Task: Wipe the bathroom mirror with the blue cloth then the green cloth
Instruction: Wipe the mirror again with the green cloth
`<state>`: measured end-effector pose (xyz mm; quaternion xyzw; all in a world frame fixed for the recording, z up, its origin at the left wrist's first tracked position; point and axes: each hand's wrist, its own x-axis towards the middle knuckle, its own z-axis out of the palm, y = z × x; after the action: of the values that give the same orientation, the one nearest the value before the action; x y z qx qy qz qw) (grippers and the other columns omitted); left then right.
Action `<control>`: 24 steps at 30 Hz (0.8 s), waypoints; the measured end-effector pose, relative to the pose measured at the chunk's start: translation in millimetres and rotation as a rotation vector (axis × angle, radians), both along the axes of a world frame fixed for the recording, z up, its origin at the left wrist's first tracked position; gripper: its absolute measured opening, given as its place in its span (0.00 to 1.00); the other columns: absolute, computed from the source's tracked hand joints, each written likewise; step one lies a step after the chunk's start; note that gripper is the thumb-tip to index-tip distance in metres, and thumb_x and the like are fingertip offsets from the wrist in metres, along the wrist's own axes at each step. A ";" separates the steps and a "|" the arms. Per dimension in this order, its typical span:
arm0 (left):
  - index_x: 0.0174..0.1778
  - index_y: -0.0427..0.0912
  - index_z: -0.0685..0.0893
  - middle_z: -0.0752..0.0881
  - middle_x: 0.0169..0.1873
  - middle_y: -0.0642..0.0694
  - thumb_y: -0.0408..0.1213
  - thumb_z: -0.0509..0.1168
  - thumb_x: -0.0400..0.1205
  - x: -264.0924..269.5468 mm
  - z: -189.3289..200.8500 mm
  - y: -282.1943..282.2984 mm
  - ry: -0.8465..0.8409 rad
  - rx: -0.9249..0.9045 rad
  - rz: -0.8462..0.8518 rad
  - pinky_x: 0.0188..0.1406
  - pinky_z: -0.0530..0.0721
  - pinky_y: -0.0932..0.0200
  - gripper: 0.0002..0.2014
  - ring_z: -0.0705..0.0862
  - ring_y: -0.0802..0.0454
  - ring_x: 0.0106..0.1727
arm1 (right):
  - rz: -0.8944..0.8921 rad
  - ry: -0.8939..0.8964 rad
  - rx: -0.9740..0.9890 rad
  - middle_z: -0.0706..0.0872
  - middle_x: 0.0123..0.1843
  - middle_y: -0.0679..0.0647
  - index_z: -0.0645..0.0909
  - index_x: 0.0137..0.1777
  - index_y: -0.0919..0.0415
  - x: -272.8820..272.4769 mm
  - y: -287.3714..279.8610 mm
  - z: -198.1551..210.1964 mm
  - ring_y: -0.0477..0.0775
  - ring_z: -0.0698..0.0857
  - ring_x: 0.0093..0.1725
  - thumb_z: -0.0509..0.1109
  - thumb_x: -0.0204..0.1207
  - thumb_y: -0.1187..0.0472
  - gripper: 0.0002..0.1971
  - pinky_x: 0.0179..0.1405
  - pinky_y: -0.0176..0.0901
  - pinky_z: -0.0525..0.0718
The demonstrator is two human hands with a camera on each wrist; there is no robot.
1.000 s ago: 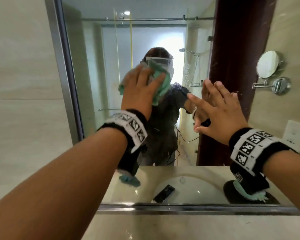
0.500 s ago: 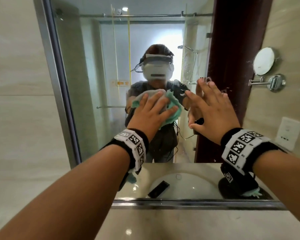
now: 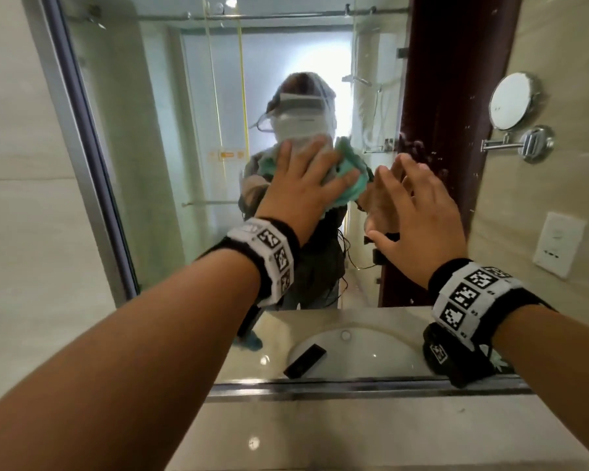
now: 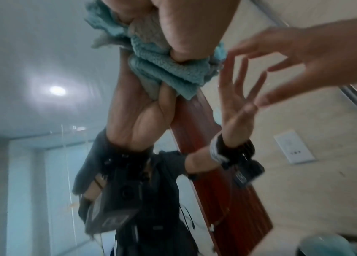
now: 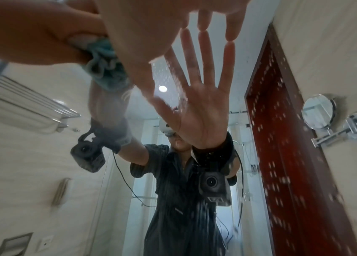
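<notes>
We are pressing the crumpled green terry cloth (image 3: 349, 180) against the framed bathroom mirror (image 3: 170, 130) under the flat-fingered left hand (image 3: 303, 188); the open right hand (image 3: 419, 215) is bracing beside it. Overlapping strokes toward the speckled right side are advisable.

head forward, wrist cameras upward (close); mirror (image 3: 170, 137) shared
</notes>
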<state>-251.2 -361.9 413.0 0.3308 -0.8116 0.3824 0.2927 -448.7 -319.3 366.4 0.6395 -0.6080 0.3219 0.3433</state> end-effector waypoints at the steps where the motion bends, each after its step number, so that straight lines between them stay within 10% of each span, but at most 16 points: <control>1: 0.73 0.54 0.75 0.72 0.75 0.39 0.40 0.65 0.72 1.9 -20.1 0.3 -0.054 0.000 0.031 0.75 0.52 0.27 0.30 0.63 0.32 0.77 | 0.000 -0.007 -0.008 0.51 0.84 0.54 0.52 0.82 0.49 0.6 -0.1 -9.5 0.61 0.55 0.81 0.69 0.71 0.42 0.43 0.76 0.64 0.62; 19: 0.60 0.56 0.86 0.80 0.62 0.46 0.34 0.75 0.60 18.8 -269.7 7.3 -0.365 0.095 0.018 0.71 0.62 0.31 0.30 0.72 0.38 0.68 | 0.054 -0.013 0.145 0.55 0.82 0.61 0.59 0.81 0.49 -8.1 24.4 -140.6 0.67 0.62 0.76 0.72 0.67 0.55 0.41 0.69 0.68 0.68; 24: 0.49 0.53 0.90 0.82 0.56 0.45 0.35 0.83 0.52 5.5 -283.3 33.4 -0.367 0.355 0.124 0.57 0.81 0.37 0.28 0.77 0.39 0.60 | 0.094 0.044 0.283 0.58 0.81 0.62 0.64 0.79 0.51 -17.0 40.7 -165.7 0.68 0.64 0.74 0.75 0.63 0.58 0.41 0.66 0.67 0.70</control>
<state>-245.8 -328.5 129.7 0.3513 -0.8836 0.3048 0.0538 -465.8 -278.6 200.8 0.7159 -0.6091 0.2347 0.2476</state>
